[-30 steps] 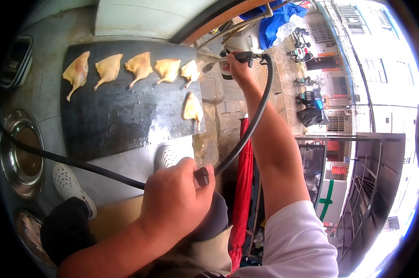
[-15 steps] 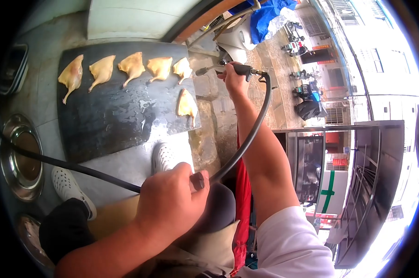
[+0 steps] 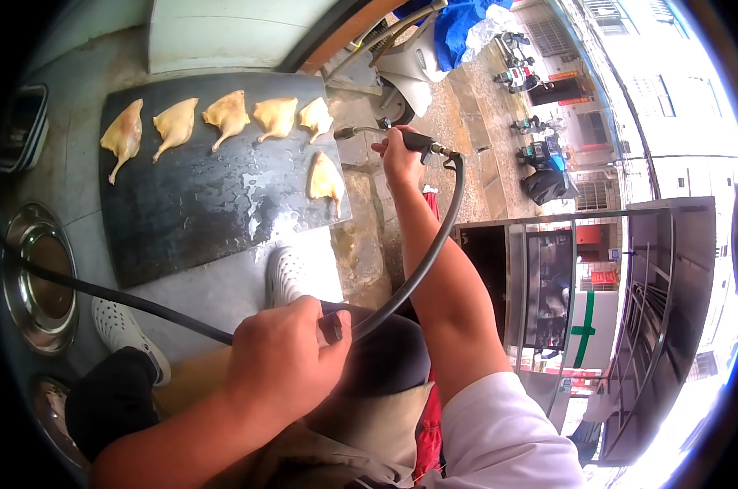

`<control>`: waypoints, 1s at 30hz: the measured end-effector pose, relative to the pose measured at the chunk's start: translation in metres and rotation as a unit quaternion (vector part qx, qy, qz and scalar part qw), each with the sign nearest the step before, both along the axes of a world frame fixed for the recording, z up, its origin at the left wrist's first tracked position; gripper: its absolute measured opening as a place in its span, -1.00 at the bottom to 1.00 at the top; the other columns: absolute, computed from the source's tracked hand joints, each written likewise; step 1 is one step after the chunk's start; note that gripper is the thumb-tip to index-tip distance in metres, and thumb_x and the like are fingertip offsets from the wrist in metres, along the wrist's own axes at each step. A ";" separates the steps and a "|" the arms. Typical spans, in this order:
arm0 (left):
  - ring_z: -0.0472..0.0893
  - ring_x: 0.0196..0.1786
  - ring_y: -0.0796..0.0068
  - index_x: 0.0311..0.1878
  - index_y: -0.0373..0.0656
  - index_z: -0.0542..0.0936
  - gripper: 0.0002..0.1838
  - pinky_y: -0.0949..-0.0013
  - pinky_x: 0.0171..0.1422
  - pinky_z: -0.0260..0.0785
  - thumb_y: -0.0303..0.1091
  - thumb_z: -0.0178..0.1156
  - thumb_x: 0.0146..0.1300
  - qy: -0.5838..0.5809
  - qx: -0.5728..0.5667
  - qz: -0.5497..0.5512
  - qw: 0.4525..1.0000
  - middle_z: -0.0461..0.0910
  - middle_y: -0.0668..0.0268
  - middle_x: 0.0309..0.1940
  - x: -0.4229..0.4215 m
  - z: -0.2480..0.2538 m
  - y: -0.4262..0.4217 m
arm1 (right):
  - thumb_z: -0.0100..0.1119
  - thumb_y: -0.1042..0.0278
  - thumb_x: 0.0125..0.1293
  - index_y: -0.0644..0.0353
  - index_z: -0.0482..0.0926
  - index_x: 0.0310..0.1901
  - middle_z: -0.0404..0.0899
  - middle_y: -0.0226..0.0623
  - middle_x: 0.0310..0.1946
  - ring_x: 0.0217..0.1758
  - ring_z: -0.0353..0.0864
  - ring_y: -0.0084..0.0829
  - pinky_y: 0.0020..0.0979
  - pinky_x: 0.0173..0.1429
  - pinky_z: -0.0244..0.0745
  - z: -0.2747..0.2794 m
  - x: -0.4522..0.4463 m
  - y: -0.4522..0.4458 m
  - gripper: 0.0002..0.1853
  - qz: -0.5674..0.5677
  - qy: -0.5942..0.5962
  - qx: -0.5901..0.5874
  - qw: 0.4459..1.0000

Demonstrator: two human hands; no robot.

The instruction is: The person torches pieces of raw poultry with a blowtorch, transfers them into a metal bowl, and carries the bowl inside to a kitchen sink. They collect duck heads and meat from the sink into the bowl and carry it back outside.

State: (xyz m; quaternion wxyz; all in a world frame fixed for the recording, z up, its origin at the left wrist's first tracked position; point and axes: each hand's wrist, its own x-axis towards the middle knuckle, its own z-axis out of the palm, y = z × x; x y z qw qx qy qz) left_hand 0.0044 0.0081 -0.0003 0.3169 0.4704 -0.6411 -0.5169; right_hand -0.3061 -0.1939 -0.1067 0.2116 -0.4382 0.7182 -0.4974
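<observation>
My right hand (image 3: 403,160) is wrapped around the handle of a gas torch (image 3: 418,142), away to the right of a dark board (image 3: 190,220). The torch's nozzle points left, close to the board's right edge; I see no flame. A black hose (image 3: 452,216) runs from the handle down behind my left hand (image 3: 283,354). That hand is closed on a small object with a dark end (image 3: 330,329), whose kind I cannot make out. Several raw poultry legs (image 3: 225,118) lie in a row along the board's far side. Another poultry leg (image 3: 326,183) lies below the row's right end.
Metal basins (image 3: 12,277) stand at the left, with a stack of dark trays (image 3: 28,126) above. My white clogs (image 3: 287,275) are on the floor by the board. A scooter (image 3: 410,77) is parked beyond it. A metal rack (image 3: 654,326) stands at the right.
The torch and my right hand have shifted slightly left and down. My left hand has also moved a little left and down. The poultry legs lie unchanged on the board.
</observation>
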 end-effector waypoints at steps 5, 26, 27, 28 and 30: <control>0.60 -0.57 0.04 -0.54 -0.23 0.48 -0.71 0.13 -0.43 0.45 -0.26 0.22 0.21 -0.005 0.016 -0.018 1.000 0.54 0.11 -0.69 0.003 0.003 0.003 | 0.07 0.38 0.20 0.42 0.48 -0.13 0.57 -0.18 -0.43 -0.42 0.72 -0.30 -0.41 -0.30 0.54 -0.011 0.001 0.015 -0.73 -0.045 -0.062 -0.023 0.997; 0.57 -0.59 0.01 -0.54 -0.22 0.49 -0.70 0.09 -0.45 0.43 -0.23 0.21 0.21 0.029 -0.004 0.003 1.000 0.52 0.10 -0.71 0.024 0.009 0.017 | 0.09 0.35 0.25 0.30 0.46 -0.14 0.54 -0.25 -0.43 -0.43 0.69 -0.36 -0.43 -0.34 0.49 -0.003 0.029 0.029 -0.78 -0.004 -0.075 0.004 0.997; 0.57 -0.59 0.01 -0.53 -0.22 0.49 -0.70 0.08 -0.45 0.43 -0.23 0.21 0.21 0.032 -0.006 0.004 0.999 0.52 0.09 -0.71 0.025 0.010 0.018 | 0.10 0.35 0.25 0.30 0.47 -0.17 0.54 -0.25 -0.44 -0.43 0.69 -0.36 -0.43 -0.33 0.49 0.000 0.033 0.027 -0.79 0.005 -0.062 -0.002 0.998; 0.57 -0.59 0.01 -0.53 -0.22 0.49 -0.70 0.08 -0.45 0.43 -0.23 0.21 0.21 0.029 -0.006 0.002 1.000 0.52 0.09 -0.71 0.026 0.010 0.020 | 0.10 0.36 0.24 0.31 0.48 -0.19 0.54 -0.25 -0.44 -0.43 0.70 -0.36 -0.43 -0.33 0.50 0.002 0.037 0.026 -0.80 0.012 -0.050 -0.008 0.999; 0.57 -0.59 0.01 -0.53 -0.22 0.49 -0.70 0.08 -0.46 0.43 -0.23 0.21 0.21 0.023 -0.006 0.000 1.000 0.51 0.08 -0.71 0.028 0.009 0.023 | 0.10 0.36 0.24 0.32 0.49 -0.21 0.56 -0.23 -0.44 -0.43 0.70 -0.35 -0.43 -0.32 0.51 0.006 0.045 0.020 -0.80 0.028 -0.024 -0.012 0.999</control>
